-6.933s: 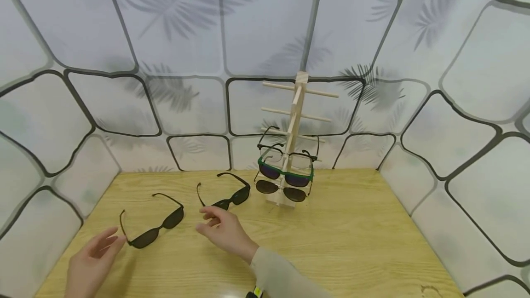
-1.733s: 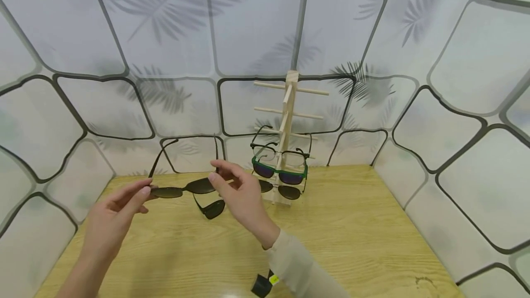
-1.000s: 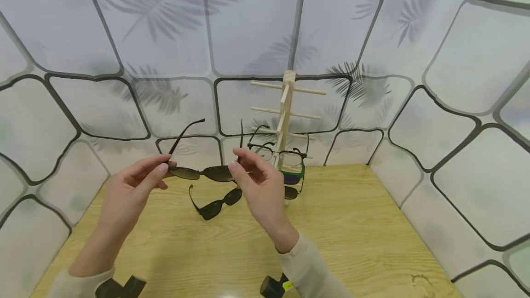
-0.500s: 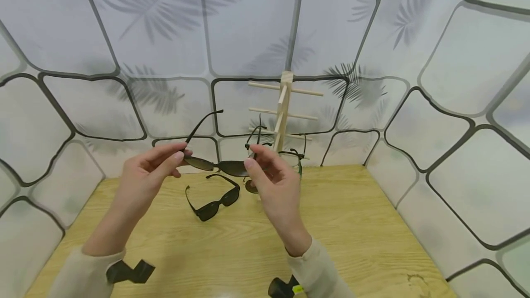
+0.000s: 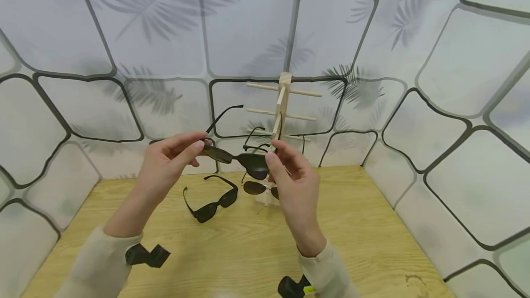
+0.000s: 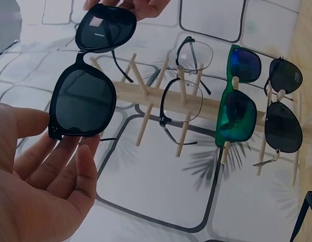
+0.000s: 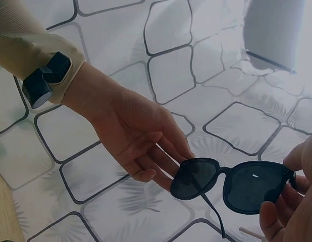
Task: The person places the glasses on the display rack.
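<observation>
Pinching black dark-lensed sunglasses (image 5: pixel 249 160) crosswise, left hand (image 5: pixel 166 162) and right hand (image 5: pixel 296 187) face the worktop's (image 5: pixel 232 252) back edge, right nearer the wooden rack (image 5: pixel 284 98).

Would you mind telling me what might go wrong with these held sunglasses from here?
The held sunglasses look close to the wooden rack and might knock its clear-lensed glasses. Since the left hand and right hand grip only the frame's ends, a slip could drop them onto the black sunglasses on the table.
</observation>
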Available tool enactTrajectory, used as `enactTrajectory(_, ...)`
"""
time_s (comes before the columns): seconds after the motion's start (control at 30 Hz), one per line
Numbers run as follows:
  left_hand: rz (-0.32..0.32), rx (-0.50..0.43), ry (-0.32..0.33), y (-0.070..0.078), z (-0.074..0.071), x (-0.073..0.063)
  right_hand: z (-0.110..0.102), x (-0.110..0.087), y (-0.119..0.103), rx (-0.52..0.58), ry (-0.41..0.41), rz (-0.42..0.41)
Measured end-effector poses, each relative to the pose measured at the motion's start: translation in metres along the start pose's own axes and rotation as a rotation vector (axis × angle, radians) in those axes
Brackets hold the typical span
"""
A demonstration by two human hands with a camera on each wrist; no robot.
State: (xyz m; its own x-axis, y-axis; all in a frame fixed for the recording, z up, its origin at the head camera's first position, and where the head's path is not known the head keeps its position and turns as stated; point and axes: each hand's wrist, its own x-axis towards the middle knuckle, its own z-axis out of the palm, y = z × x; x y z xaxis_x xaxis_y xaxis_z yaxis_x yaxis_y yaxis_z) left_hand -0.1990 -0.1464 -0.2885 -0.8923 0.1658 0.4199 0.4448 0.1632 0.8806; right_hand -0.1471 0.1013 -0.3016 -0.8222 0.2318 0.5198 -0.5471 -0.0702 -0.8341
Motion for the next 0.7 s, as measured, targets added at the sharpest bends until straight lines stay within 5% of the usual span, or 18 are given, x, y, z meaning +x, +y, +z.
enactTrajectory(0.7, -0.082, 0.056, -0.038, 0.008, 0.032, 0.032, -0.03, 0.021, 0.008, -0.094, 0.088, -0.001)
